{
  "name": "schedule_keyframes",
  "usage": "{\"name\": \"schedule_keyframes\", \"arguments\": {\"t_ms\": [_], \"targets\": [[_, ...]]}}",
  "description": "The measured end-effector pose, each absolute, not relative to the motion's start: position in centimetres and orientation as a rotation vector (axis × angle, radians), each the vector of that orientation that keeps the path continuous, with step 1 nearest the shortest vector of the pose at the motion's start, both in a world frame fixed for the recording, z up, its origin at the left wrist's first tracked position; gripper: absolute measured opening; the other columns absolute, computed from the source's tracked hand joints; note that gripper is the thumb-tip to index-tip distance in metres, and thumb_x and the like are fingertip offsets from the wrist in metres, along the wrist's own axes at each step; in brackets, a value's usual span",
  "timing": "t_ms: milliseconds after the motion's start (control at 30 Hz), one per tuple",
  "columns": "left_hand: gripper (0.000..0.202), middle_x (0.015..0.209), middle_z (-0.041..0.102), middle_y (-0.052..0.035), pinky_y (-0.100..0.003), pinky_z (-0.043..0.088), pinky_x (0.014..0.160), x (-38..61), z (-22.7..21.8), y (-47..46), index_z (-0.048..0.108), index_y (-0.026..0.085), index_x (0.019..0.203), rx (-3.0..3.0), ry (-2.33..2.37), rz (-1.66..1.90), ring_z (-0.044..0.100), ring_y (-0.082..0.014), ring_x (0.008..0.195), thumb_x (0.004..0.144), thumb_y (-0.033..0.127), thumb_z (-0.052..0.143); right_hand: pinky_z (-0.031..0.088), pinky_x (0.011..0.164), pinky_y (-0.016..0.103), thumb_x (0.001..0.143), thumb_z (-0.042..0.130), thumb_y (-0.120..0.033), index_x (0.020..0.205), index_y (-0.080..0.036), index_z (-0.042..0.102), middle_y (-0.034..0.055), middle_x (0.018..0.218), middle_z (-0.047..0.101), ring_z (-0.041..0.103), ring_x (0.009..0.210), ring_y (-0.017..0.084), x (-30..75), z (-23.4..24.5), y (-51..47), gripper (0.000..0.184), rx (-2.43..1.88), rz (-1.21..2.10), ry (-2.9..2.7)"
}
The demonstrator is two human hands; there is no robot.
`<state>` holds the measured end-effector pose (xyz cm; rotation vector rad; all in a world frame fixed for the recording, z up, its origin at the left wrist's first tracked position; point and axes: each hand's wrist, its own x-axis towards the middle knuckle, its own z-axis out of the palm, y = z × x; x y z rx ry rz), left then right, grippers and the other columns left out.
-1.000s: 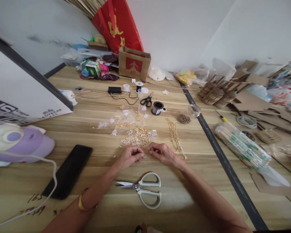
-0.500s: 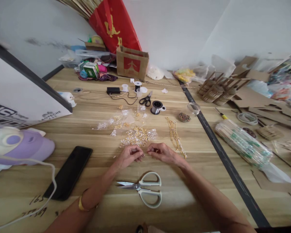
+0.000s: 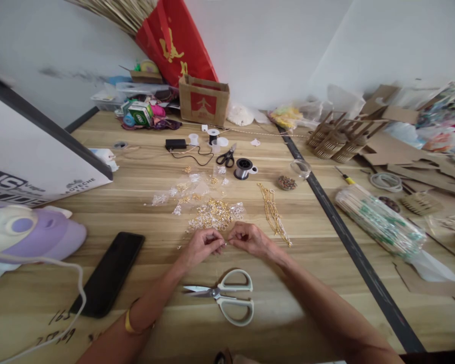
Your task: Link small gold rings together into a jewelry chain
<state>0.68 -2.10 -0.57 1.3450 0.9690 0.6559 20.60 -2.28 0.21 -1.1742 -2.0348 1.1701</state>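
My left hand (image 3: 207, 242) is closed in a pinch, with a tiny shiny bead (image 3: 224, 244) at its fingertips. Facing it almost tip to tip, my right hand (image 3: 250, 237) pinches too; whatever is between its fingers is too small to make out. Just beyond both hands spreads a pile of gold and silver jewelry findings (image 3: 212, 213), with small plastic bags (image 3: 197, 187) of more pieces behind. Scissors with pale handles (image 3: 213, 292) lie partly open on the near side. Gold chains (image 3: 273, 212) rest right of my right hand.
A black phone (image 3: 109, 273) and a white cable (image 3: 81, 283) lie to the left. Farther back are a wire spool (image 3: 243, 169), black scissors (image 3: 226, 156) and a dish of brown beads (image 3: 287, 183). A packet of sticks (image 3: 379, 222) lies beyond the dark table strip (image 3: 349, 242).
My hands have drawn slightly closer together, and the bead at the left fingertips shows more clearly. The view has shifted a little; the things on the table have stayed put.
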Motion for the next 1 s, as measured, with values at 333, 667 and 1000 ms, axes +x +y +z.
{"name": "schedule_keyframes", "arguments": {"t_ms": [333,667,1000], "targets": [[0.029,0.056,0.06,0.0002,-0.021,0.047,0.052,0.82,-0.91,-2.04,0.06,0.012,0.07,1.34,0.949,0.667,0.057,-0.0098,0.051,0.073,0.04,0.067,0.031,0.052,0.019,0.079,0.064,-0.023,0.08,-0.015,0.069,-0.0008,0.069,0.053,0.041,0.058,0.008,19.9,0.64,-2.45,0.01,-1.226,1.183,-1.898],[0.025,0.058,0.061,-0.0003,-0.022,0.048,0.055,0.88,-1.2,-2.14,0.061,0.012,0.071,1.355,0.963,0.647,0.058,-0.0105,0.054,0.075,0.037,0.066,0.033,0.054,0.022,0.086,0.056,-0.037,0.077,-0.014,0.068,0.002,0.071,0.059,0.044,0.059,0.01,19.83,0.86,-2.45,0.027,-1.216,1.172,-1.895],[0.037,0.062,0.062,-0.0029,-0.022,0.048,0.054,0.66,-0.7,-2.07,0.062,0.011,0.074,1.377,0.927,0.624,0.058,-0.0107,0.054,0.082,0.046,0.055,0.026,0.049,0.021,0.087,0.052,-0.038,0.077,-0.015,0.065,-0.0039,0.056,0.045,0.033,0.051,0.008,19.92,0.55,-2.65,0.028,-1.259,1.215,-1.938]]}}
